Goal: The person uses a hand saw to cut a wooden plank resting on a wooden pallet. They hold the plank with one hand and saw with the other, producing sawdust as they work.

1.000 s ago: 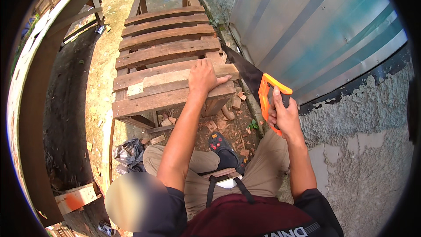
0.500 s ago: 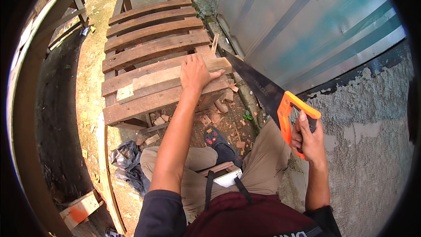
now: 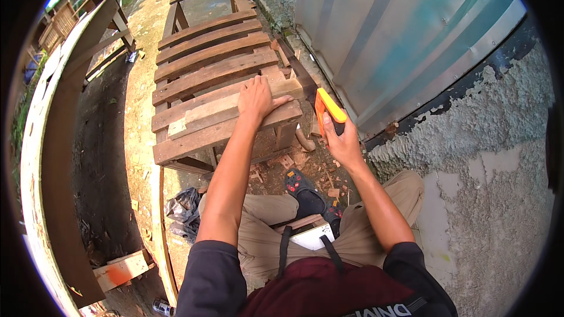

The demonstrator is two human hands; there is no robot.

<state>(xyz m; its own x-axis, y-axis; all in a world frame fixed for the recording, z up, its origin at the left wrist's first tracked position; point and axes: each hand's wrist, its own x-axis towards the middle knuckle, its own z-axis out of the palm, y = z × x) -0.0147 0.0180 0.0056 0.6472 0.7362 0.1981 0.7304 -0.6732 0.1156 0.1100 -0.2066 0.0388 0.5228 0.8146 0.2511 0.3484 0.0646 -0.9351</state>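
Note:
A short wooden beam [image 3: 212, 107] lies across the near slats of the slatted wooden bench [image 3: 205, 61]. My left hand [image 3: 256, 100] clasps the beam near its right end, fingers over the far edge and thumb stretched to the right. In my right hand [image 3: 342, 140] is the orange and black handle of a handsaw [image 3: 304, 75]. The saw's dark blade points away from me and up to the left, beside the beam's right end. Whether its teeth touch the wood I cannot tell.
Wood offcuts [image 3: 286, 161] litter the ground under the bench by my shoe [image 3: 302, 191]. A corrugated metal panel [image 3: 405, 41] and a rough wall [image 3: 470, 141] stand close on the right. At left are a long board [image 3: 50, 158] and a black plastic bag [image 3: 185, 208].
My right hand has carried the saw forward and left, bringing its blade alongside the beam's end. My left hand keeps its hold on the beam. The view has shifted slightly.

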